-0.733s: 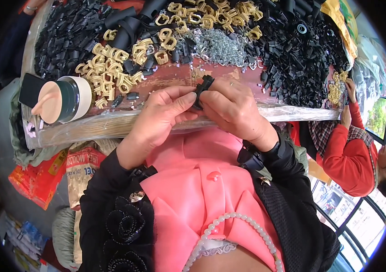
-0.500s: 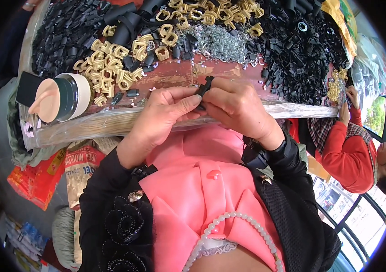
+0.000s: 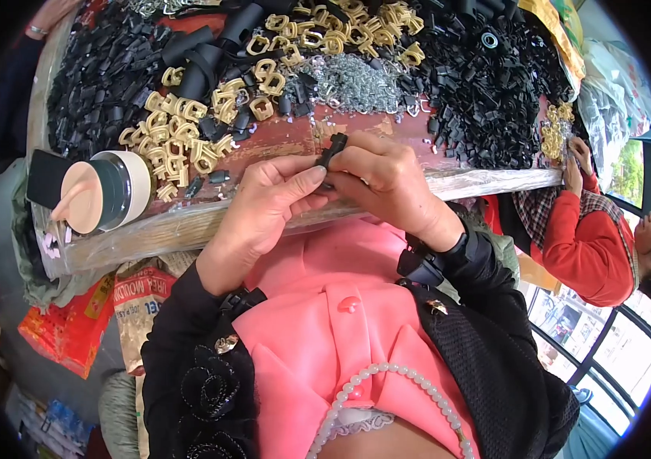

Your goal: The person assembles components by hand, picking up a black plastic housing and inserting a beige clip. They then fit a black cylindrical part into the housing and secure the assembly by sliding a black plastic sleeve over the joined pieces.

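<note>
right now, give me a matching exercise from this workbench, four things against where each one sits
Things:
1. small black clip
2. lidded jar
3. silver wire pieces
4. person in a red sleeve

Places:
A. lying on its side at the bench's left end
B. at the bench's right end
C. pinched between the left hand and right hand
D. heaped at the far middle of the bench

Pairs: 1-C, 2-A, 3-D, 4-B

The scene is lit brightly and evenly by daylight, seemingly admitted through the window (image 3: 631, 183) at right (slightly washed out). Shadows are kept soft. Straight edges are bent toward the black, vignetted rim.
</note>
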### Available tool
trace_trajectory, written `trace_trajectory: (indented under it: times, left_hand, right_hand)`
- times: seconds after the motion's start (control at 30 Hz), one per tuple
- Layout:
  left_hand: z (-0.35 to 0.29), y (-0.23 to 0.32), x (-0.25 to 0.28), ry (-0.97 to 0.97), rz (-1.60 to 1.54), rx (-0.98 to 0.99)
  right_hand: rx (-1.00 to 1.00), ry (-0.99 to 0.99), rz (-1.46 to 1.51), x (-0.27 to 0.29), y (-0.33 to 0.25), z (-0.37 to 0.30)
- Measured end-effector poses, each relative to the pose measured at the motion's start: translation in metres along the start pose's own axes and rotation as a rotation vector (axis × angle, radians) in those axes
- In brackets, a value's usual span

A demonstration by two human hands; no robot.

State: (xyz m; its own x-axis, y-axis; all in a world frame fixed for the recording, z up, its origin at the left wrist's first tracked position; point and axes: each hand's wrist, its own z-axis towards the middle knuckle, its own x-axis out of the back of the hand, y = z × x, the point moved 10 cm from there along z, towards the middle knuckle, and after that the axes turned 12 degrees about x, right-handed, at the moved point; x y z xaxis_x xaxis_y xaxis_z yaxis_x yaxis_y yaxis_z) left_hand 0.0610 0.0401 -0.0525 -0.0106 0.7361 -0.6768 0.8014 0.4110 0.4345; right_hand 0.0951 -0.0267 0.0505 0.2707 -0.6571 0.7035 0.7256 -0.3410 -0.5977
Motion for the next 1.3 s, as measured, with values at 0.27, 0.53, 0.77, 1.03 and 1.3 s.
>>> trace_trajectory:
  times: [0.27,0.53,0.77,1.03,1.3]
  left_hand:
    - [0.007,0.004,0.000,-0.130,-0.181,0.007]
    - [0.012,-0.003,-0.013,-0.212,-0.235,0.019]
    - [0.012,0.000,-0.010,-0.135,-0.193,-0.031]
    - [0.009,0.001,-0.016,-0.164,-0.210,-0.042]
    - [0.011,-0.003,-0.009,-0.117,-0.188,-0.040]
  right_hand:
    - [-0.269,0.181,-0.370,0.068,0.069,-0.043]
    - [-0.228,-0.121,-0.610,0.047,0.104,-0.058]
    - [-0.195,0.122,-0.263,0.062,0.054,-0.045]
    - [-0.104,0.011,0.176,0.012,0.002,-0.028]
    - [-0.104,0.035,0.193,0.000,0.004,-0.030]
